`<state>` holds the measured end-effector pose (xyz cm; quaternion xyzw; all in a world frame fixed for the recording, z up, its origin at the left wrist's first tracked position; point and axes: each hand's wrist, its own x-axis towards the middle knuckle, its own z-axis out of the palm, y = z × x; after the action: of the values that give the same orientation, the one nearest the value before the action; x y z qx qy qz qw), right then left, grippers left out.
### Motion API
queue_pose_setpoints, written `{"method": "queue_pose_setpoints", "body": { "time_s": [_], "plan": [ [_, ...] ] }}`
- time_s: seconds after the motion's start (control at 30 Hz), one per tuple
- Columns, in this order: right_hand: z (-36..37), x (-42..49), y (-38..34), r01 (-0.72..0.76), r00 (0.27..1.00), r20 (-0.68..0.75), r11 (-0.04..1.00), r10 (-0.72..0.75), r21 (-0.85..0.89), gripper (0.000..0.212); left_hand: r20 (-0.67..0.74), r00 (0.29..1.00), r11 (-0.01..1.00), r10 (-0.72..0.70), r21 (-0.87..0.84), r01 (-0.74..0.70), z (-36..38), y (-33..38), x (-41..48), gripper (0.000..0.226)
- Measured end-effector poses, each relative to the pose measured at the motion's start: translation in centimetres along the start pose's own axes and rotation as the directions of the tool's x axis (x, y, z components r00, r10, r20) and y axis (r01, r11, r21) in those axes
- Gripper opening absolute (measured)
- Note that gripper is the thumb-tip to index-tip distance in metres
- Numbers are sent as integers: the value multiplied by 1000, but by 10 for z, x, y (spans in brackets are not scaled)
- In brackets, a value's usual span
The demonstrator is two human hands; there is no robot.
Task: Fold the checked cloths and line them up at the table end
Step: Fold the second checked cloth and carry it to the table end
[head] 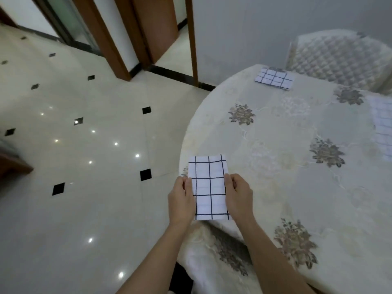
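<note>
A folded white cloth with dark blue checks [209,185] lies at the near left edge of the round table [286,166]. My left hand [182,200] grips its left side and my right hand [237,196] grips its right side, thumbs on top. Another folded checked cloth [274,78] rests at the far end of the table. A third checked cloth [382,128], with finer lines, lies spread at the right edge of the view and is partly cut off.
The table wears a cream cloth with grey-brown flower prints. A chair with a quilted cover [339,58] stands behind the far end. To the left is glossy tiled floor [84,166] and brown door frames [118,39].
</note>
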<state>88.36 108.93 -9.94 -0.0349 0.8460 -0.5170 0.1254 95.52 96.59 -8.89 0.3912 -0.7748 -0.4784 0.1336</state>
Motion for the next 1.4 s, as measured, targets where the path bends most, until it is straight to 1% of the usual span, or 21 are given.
{"method": "queue_pose_setpoints", "body": {
  "time_s": [0.13, 0.3, 0.43, 0.57, 0.67, 0.77, 0.93, 1.2, 1.3, 1.4],
  "plan": [
    [47, -2, -27, 33, 995, 96, 999, -34, 5, 30, -107, 991, 996, -80, -57, 74, -44, -22, 15, 24],
    [114, -12, -66, 140, 969, 211, 990, -131, -30, 33, -219, 965, 985, -141, -126, 116, -108, -54, 32, 23],
    [174, -14, -94, 199, 947, 267, 979, -180, -45, 33, -247, 953, 976, -175, -173, 134, -157, -80, 62, 23],
    [241, -9, -126, 187, 940, 299, 982, -166, -42, 33, -246, 952, 972, -181, -195, 134, -208, -107, 109, 24],
    [292, -6, -152, 188, 950, 267, 979, -159, -84, 30, -234, 956, 970, -176, -204, 128, -250, -128, 149, 24],
    [338, -3, -178, 167, 962, 230, 983, -146, -75, 28, -217, 968, 981, -129, -169, 93, -289, -140, 188, 24],
    [385, 8, -207, 142, 972, 201, 987, -123, -78, 30, -199, 974, 984, -112, -162, 80, -327, -149, 237, 24],
    [422, 75, -240, 112, 985, 142, 990, -98, -92, 30, -145, 985, 983, -89, -174, 63, -331, -131, 322, 24],
    [434, 113, -249, 83, 990, 119, 993, -73, -86, 29, -122, 990, 986, -65, -161, 45, -323, -122, 367, 24],
    [440, 164, -259, 91, 993, 87, 993, -85, -77, 29, -83, 996, 987, -37, -157, 24, -307, -102, 420, 25]
  ]
}}
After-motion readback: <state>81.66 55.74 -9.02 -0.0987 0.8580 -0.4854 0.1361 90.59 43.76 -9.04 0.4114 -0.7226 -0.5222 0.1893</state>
